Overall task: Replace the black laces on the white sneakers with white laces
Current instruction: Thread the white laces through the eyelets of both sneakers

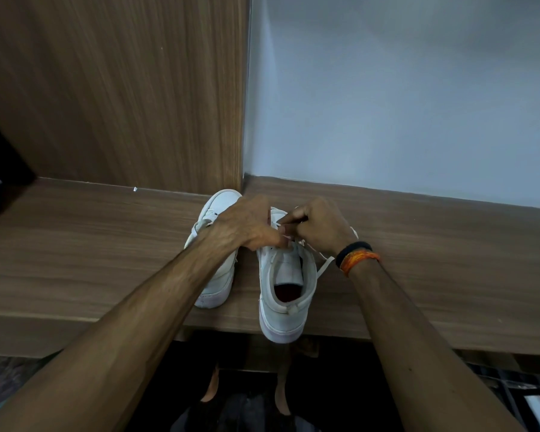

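From the head camera, two white sneakers stood side by side on the wooden tabletop (75, 244), toes toward the corner where a wood panel (122, 88) met a pale wall (402, 88). The right sneaker (286, 285) sat nearer you, its heel hanging just over the tabletop's front edge; the left sneaker (219, 275) lay partly under your left forearm. Your left hand (247, 226) and right hand (320, 226) met over the right sneaker's eyelets, fingers curled and pinching the white lace (323, 265) close together. A loose length of that lace trailed off the sneaker's right side, onto the tabletop beneath your right wrist. That wrist wore a black band and an orange thread band (359, 258). Below the tabletop's edge your feet (212, 388) showed dimly on the dark floor.
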